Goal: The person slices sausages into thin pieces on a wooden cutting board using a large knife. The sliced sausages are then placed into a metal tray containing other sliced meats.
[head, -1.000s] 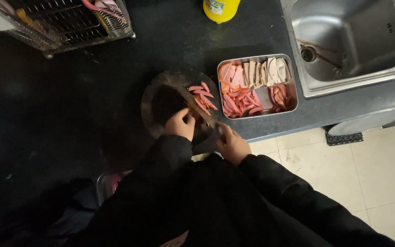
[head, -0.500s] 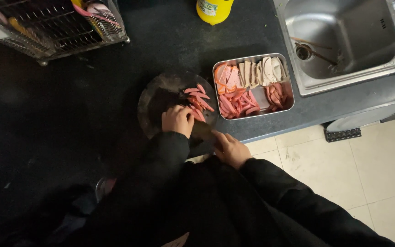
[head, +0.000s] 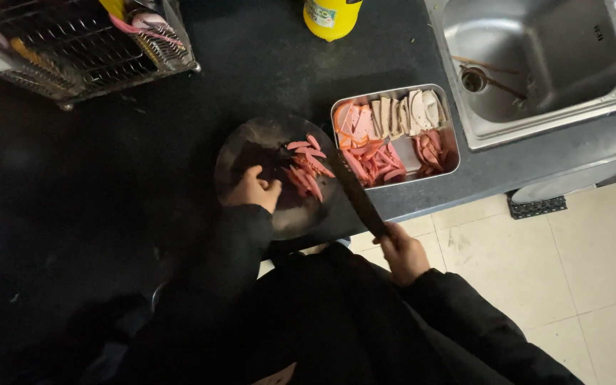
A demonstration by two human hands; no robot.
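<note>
Dark kitchen counter (head: pixel 94 178), with a round chopping board (head: pixel 251 146) near the edge. Left hand (head: pixel 254 191) on the board, fingers curled together, pressing down just beside the pink sausage strips (head: pixel 306 165). Right hand (head: pixel 402 251) off the counter edge, fingers wrapped tight round the handle of a big knife (head: pixel 354 191). Metal tray (head: pixel 449 165) of sliced meat beside the board. Best to tuck fingertips back, hold the strips steady, cut slowly.

board side: metal tray (head: pixel 396 180) crowding round board (head: pixel 251 142) | rear: dish rack (head: pixel 80 43), yellow bottle (head: pixel 331 16) standing | between: dark counter (head: pixel 108 178) lying open
</note>
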